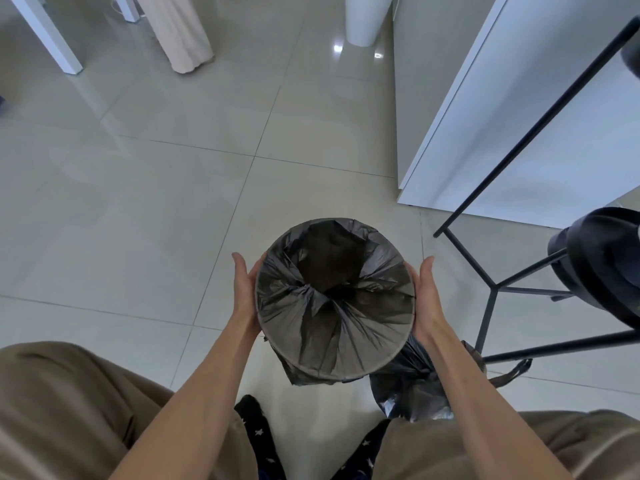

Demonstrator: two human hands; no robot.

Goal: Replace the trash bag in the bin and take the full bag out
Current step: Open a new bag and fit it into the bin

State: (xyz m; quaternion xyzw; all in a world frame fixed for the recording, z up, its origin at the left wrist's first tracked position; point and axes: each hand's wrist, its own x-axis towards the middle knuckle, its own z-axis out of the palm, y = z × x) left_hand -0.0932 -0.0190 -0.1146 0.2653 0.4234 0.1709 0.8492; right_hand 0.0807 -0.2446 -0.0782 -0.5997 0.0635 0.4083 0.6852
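Two hands, left hand (244, 292) and right hand (426, 299), fingers flat, clasp the round grey bin (374, 370) with fresh black liner (332, 306) at lower centre; lower it level, clear of the knotted full bag (412, 389).

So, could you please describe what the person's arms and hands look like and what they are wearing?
Both forearms are bare, with no sleeves in view. The left hand and right hand wear no gloves, and no rings, watch or bracelets are visible. Lower down are loose tan trousers and dark socks with small white stars.
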